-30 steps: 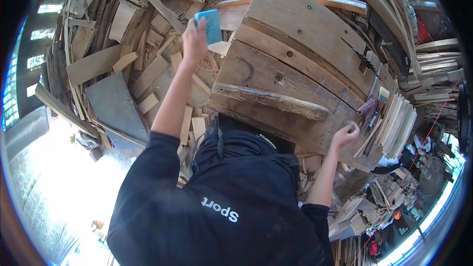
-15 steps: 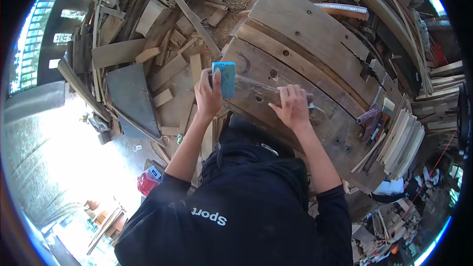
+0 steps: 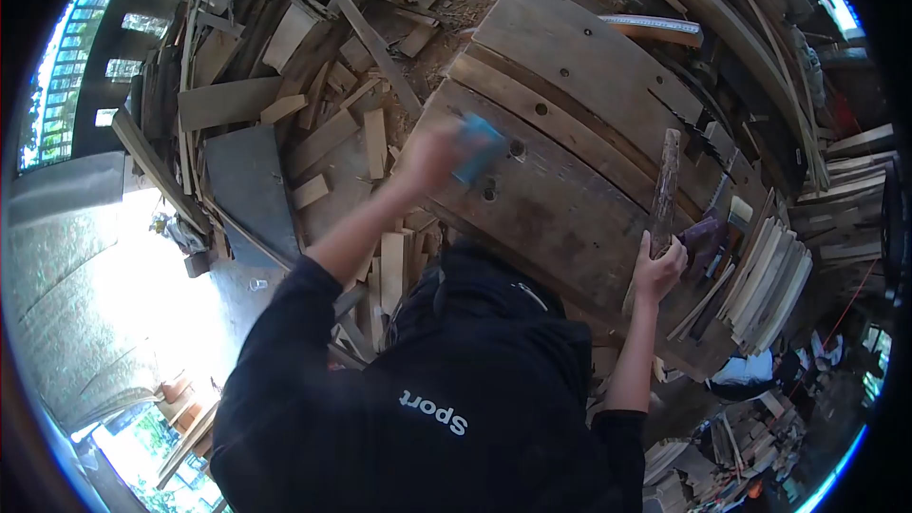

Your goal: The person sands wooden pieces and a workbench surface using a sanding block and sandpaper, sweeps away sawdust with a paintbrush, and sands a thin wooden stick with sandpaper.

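Note:
My left hand [image 3: 432,157], smeared by motion, is closed round a blue rectangular block [image 3: 481,147] above the left part of the wooden workbench [image 3: 560,218]. My right hand [image 3: 660,268] grips a long, worn wooden stick [image 3: 669,176] near its lower end, over the right part of the bench. The stick points away from me, its far end raised in view. Part of the block is hidden by my left fingers, and blur hides whether it touches the bench top.
A brush [image 3: 740,212] and a saw [image 3: 714,194] lie at the bench's right end, beside a stack of thin wooden slats [image 3: 768,275]. A curved white-edged strip [image 3: 654,30] lies beyond the bench. Wood offcuts [image 3: 377,142] cover the floor to the left.
My left hand has carried the blue block rightward over the bench. My right hand has moved right and closer to my body; the stick, blurred before, now shows clearly, pointing away from me.

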`<action>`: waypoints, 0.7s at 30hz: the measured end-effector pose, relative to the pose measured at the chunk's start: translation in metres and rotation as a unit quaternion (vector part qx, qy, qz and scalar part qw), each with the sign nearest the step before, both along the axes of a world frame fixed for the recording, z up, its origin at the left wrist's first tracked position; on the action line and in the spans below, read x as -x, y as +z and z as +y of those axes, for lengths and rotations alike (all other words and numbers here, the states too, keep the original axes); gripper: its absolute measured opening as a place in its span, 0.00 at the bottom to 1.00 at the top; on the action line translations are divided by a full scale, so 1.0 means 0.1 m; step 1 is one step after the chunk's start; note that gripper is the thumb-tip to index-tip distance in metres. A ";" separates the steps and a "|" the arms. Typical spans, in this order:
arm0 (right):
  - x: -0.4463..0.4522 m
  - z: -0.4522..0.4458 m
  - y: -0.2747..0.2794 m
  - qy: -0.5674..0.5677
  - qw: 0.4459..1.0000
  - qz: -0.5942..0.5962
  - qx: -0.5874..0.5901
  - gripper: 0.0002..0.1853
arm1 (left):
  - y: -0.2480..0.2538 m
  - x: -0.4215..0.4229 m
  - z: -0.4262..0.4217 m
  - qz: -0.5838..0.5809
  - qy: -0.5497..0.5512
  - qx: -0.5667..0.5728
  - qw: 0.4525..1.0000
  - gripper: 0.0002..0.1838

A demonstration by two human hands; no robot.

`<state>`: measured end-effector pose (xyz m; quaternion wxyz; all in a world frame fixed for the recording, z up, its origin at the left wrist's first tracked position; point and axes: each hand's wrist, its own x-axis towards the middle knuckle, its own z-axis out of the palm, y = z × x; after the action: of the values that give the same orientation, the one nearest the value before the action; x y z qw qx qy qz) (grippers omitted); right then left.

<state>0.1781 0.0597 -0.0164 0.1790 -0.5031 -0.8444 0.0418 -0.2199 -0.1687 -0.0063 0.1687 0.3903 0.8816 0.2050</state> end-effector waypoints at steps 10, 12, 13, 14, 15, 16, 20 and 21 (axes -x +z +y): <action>0.05 0.01 -0.06 -0.042 0.999 0.004 -0.005 0.27 | 0.26 0.81 -0.14 0.091 0.084 0.027 0.992 0.28; 0.07 0.04 -0.08 -0.040 0.999 0.003 -0.005 0.28 | 0.36 -0.19 0.28 -0.047 0.018 0.011 0.999 0.24; 0.05 0.04 -0.07 -0.037 0.999 0.002 -0.006 0.28 | 0.39 -0.70 0.44 -0.088 -0.024 -0.024 0.996 0.24; 0.04 0.03 -0.07 -0.037 0.999 0.006 -0.001 0.28 | 0.17 -1.19 0.50 -0.115 -0.107 -0.061 0.986 0.25; 0.04 0.03 -0.06 -0.036 0.999 0.011 0.003 0.28 | 0.14 -1.60 0.53 -0.107 -0.173 -0.015 0.979 0.25; 0.04 0.04 -0.07 -0.033 0.999 0.017 0.008 0.28 | 0.13 -1.86 0.52 -0.097 -0.236 0.032 0.966 0.26; -0.03 0.11 -0.10 -0.015 0.998 0.039 0.037 0.28 | 0.12 -0.96 0.00 -0.066 -0.111 0.143 0.981 0.26; -0.01 0.08 -0.07 -0.015 0.998 0.043 0.052 0.28 | 0.03 -0.45 -0.28 0.018 -0.006 0.138 0.990 0.26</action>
<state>0.1793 0.0677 -0.0231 0.1897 -0.5222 -0.8249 0.1046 -0.1745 -0.1964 -0.0032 0.2067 0.3720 0.9019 0.0735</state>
